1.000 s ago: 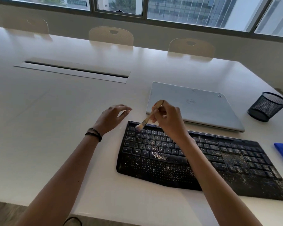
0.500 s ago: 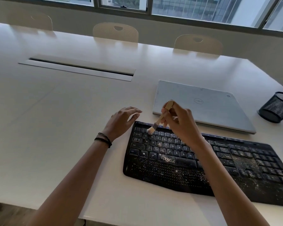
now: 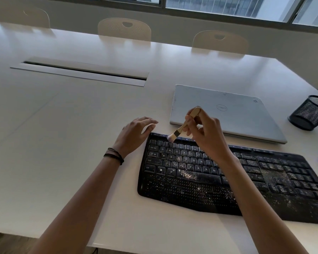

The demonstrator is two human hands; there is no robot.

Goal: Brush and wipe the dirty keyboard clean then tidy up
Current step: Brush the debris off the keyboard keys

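White surface (image 3: 62, 134) bearing a speckled black keyboard (image 3: 182, 195). Grip of the right hand (image 3: 207, 134) pinches the brush (image 3: 182, 127) handle, with the bristles down-left of the grip on the top key row. Fingers of the left hand (image 3: 134, 133) are loosely spread beside the keyboard's corner.

Both forearms reach forward, the right one crossing in from the lower right. The left hand (image 3: 134, 132) lies palm down, fingers loosely spread and holding nothing. The right hand (image 3: 204, 131) sits a touch higher, wrist bent, fingertips and thumb pinching the handle of a brush (image 3: 180, 129), bristles angled down-left.
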